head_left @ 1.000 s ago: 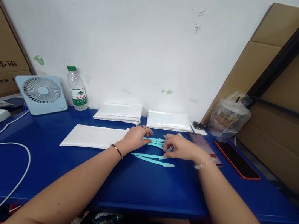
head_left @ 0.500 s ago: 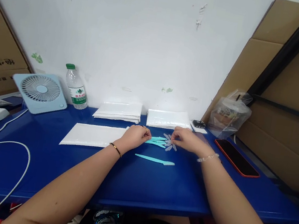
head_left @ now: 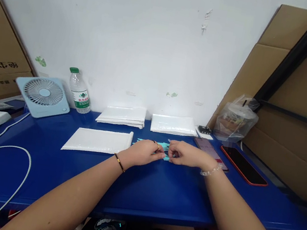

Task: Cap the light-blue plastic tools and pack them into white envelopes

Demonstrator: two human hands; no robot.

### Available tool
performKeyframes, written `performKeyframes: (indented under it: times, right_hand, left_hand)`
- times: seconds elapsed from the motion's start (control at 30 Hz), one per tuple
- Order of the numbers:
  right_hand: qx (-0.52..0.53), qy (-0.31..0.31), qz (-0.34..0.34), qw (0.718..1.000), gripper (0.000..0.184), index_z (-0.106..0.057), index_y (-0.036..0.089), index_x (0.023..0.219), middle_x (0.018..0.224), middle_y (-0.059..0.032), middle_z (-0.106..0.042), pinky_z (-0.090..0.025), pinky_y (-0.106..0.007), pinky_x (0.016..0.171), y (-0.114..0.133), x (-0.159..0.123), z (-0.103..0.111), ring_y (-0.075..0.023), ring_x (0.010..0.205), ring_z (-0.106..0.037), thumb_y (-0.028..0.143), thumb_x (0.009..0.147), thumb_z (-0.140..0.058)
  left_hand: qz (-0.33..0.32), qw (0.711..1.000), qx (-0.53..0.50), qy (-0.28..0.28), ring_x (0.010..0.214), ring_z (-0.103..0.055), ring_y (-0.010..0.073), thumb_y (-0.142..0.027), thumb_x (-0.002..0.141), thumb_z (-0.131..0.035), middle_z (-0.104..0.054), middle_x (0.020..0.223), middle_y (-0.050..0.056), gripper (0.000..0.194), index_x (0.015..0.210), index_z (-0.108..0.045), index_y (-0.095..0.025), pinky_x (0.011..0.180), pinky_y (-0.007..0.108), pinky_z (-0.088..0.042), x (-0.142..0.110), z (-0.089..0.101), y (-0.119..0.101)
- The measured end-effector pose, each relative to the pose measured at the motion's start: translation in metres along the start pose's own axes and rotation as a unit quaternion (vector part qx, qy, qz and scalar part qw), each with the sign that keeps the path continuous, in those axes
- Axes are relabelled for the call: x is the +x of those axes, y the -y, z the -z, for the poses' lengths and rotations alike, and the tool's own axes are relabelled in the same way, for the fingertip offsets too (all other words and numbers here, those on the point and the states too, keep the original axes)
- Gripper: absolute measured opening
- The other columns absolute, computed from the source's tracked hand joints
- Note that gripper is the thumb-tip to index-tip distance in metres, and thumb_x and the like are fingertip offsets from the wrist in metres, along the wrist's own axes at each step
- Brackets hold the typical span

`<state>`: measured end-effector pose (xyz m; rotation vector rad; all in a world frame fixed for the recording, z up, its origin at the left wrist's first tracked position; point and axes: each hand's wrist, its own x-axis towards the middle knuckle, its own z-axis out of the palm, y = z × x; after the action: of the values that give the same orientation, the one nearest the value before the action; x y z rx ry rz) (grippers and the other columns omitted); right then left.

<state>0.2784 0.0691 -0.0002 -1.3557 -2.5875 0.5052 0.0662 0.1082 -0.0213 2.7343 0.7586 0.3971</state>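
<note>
Several turquoise eyebrow razors [head_left: 161, 145] lie fanned on the blue table, partly covered by both hands. My left hand [head_left: 147, 154] is closed, thumb and fingers pinched on one turquoise eyebrow razor [head_left: 166, 158] whose tip shows between the hands. My right hand [head_left: 184, 153] meets it from the right, fingers pinched together at the razor's end. Whatever small piece those right fingers hold is hidden. A flat white padded envelope [head_left: 96, 139] lies just left of my left hand.
Two stacks of white padded envelopes [head_left: 124, 115] stand against the wall. A blue fan [head_left: 43, 94] and a water bottle [head_left: 79, 92] are at the back left. To the right are an orange-edged phone [head_left: 244, 166], another phone [head_left: 209, 151] and a bagged cup [head_left: 236, 119]. White cables [head_left: 28, 160] curl at left.
The single razor that lay in front of the others has been picked up from the table. My hands have come together around it, the left moving right and both coming slightly nearer.
</note>
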Motion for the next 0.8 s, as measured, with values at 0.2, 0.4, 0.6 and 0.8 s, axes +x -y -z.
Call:
performKeyframes:
  times: [0.2, 0.4, 0.6, 0.8]
  right_hand:
    - [0.219, -0.113, -0.031, 0.969, 0.02, -0.06, 0.017, 0.086, 0.072, -0.0016, -0.062, -0.045, -0.025, 0.058, -0.005, 0.001, 0.007, -0.0127, 0.063, -0.057, 0.036, 0.083, -0.054]
    - [0.336, -0.289, -0.075, 0.894, 0.032, -0.064, 0.016, 0.086, 0.07, -0.0026, -0.063, -0.048, -0.027, 0.057, -0.027, -0.002, 0.012, -0.012, 0.056, -0.057, 0.045, 0.074, -0.066]
    - [0.429, -0.286, -0.095, 0.852, 0.036, -0.058, 0.016, 0.071, 0.062, -0.0019, -0.063, -0.048, -0.024, 0.047, -0.027, 0.004, 0.004, -0.0119, 0.05, -0.06, 0.05, 0.07, -0.069]
    - [0.433, -0.267, -0.091, 0.856, 0.039, -0.05, 0.017, 0.072, 0.059, 0.0005, -0.063, -0.046, -0.021, 0.042, -0.021, 0.009, -0.003, -0.0095, 0.043, -0.057, 0.053, 0.073, -0.065]
  left_hand:
    - [0.062, 0.997, -0.045, -0.023, 0.068, -0.056, 0.0145, -0.04, 0.094, -0.032, -0.064, 0.079, 0.002, 0.037, 0.087, -0.063, -0.021, 0.06, 0.023, -0.038, -0.004, 0.01, 0.003]
    - [0.122, 0.982, -0.13, -0.061, 0.069, -0.053, 0.0142, -0.047, 0.087, -0.041, -0.062, 0.077, 0.0, 0.035, 0.094, -0.062, -0.02, 0.058, 0.023, -0.037, -0.005, 0.016, 0.019]
    - [0.132, 0.979, -0.127, -0.087, 0.074, -0.054, 0.0154, -0.044, 0.082, -0.048, -0.064, 0.081, 0.001, 0.029, 0.089, -0.063, -0.019, 0.061, 0.025, -0.038, -0.004, 0.012, 0.025]
    - [0.132, 0.977, -0.133, -0.099, 0.075, -0.055, 0.0161, -0.044, 0.082, -0.048, -0.065, 0.081, 0.002, 0.031, 0.09, -0.063, -0.018, 0.062, 0.025, -0.039, -0.002, 0.012, 0.026]
